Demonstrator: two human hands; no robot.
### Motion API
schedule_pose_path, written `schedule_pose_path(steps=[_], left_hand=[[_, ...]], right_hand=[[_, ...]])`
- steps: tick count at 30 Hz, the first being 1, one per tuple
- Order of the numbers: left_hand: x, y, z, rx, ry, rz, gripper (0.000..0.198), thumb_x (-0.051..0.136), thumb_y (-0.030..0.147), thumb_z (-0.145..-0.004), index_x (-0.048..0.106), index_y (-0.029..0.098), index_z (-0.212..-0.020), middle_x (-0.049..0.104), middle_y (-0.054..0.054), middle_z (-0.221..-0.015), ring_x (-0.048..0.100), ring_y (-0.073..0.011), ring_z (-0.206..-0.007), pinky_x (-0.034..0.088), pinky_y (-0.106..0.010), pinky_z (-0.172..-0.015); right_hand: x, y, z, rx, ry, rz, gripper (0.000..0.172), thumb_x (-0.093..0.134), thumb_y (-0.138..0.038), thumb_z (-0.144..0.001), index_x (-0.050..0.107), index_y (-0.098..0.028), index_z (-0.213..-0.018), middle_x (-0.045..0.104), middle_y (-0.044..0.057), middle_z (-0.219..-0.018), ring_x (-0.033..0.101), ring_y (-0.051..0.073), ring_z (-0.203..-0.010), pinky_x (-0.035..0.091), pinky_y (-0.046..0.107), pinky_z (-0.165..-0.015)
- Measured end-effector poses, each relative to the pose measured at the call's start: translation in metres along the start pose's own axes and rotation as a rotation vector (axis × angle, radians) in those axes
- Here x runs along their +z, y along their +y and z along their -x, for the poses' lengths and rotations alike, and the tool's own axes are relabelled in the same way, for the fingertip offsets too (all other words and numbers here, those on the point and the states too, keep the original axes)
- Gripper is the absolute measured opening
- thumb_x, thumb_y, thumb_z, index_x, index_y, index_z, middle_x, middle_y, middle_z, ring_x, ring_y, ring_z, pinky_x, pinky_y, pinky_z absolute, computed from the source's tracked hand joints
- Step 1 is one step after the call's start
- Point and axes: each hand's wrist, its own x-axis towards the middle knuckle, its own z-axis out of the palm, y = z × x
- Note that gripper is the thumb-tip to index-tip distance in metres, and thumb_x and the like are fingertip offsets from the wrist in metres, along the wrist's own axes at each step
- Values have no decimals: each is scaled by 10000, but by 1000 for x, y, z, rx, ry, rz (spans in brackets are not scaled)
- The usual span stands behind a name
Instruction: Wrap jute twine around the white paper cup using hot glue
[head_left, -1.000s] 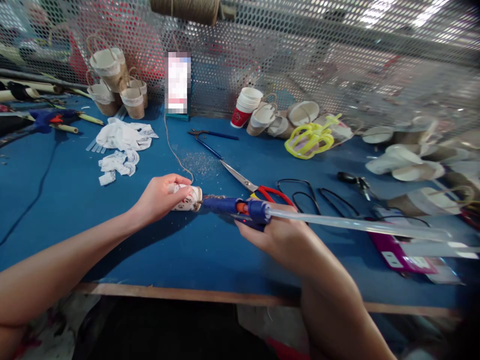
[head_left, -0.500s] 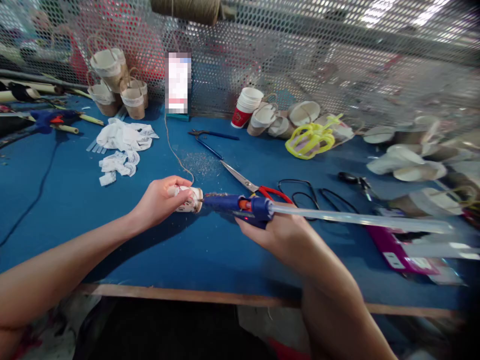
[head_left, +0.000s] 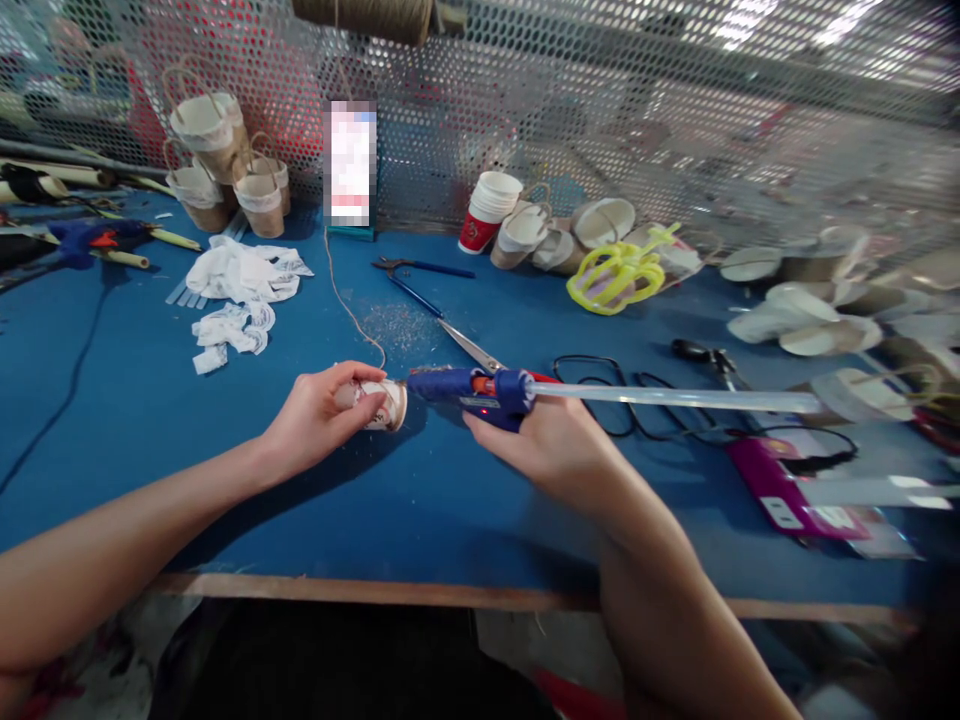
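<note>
My left hand (head_left: 321, 415) is closed around a small printed paper cup (head_left: 391, 408) lying on its side, its end facing right. A strand of twine (head_left: 346, 300) runs from the back of the table down to the cup. In my right hand (head_left: 551, 440) is a blue hot glue gun (head_left: 457, 388), a red light glowing on it. Its nozzle is at the cup's right end; whether they touch I cannot tell. A long clear glue stick (head_left: 675, 397) sticks out of the gun's rear. Red-handled scissors (head_left: 472, 345) lie behind the gun, their handles partly hidden.
Blue-handled pliers (head_left: 420, 270) lie farther back. White lace scraps (head_left: 240, 270) and wrapped cups (head_left: 259, 195) are at the left. Stacked paper cups (head_left: 491, 205) and a yellow basket-like piece (head_left: 615, 280) stand before the mesh panel (head_left: 570, 90). A purple packet (head_left: 780, 495) lies right, near black cable.
The glue gun's rear has risen and its nozzle now sits slightly higher, by the upper part of the cup's end. The cup has turned slightly in my left hand. The view has shifted slightly.
</note>
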Motion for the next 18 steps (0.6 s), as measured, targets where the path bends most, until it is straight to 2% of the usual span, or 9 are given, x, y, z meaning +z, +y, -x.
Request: schedule_pose_path(steps=[8, 12, 18], left_hand=[[-2, 1, -10, -151, -13, 96, 322, 570, 370, -728, 645, 117, -914, 665, -48, -746, 590, -137, -616, 442, -209, -527], [-5, 5, -15, -236, -25, 100, 336, 583, 364, -698, 646, 106, -904, 654, -43, -698, 584, -133, -576, 429, -205, -503], [-5, 6, -18, -265, -23, 93, 319, 587, 352, -697, 655, 119, -905, 638, -27, -676, 571, -123, -574, 406, -190, -487]], right_hand=[[-3, -3, 11, 2, 36, 27, 125, 534, -267, -734, 553, -187, -640, 520, -23, -501, 439, 103, -432, 320, 234, -431], [-7, -8, 14, -86, 48, 67, 111, 505, -187, -732, 601, -177, -678, 552, 14, -545, 482, 124, -475, 343, 253, -466], [-15, -13, 16, -229, 16, 186, 118, 505, -148, -732, 617, -175, -706, 538, 31, -540, 524, 159, -522, 364, 269, -499]])
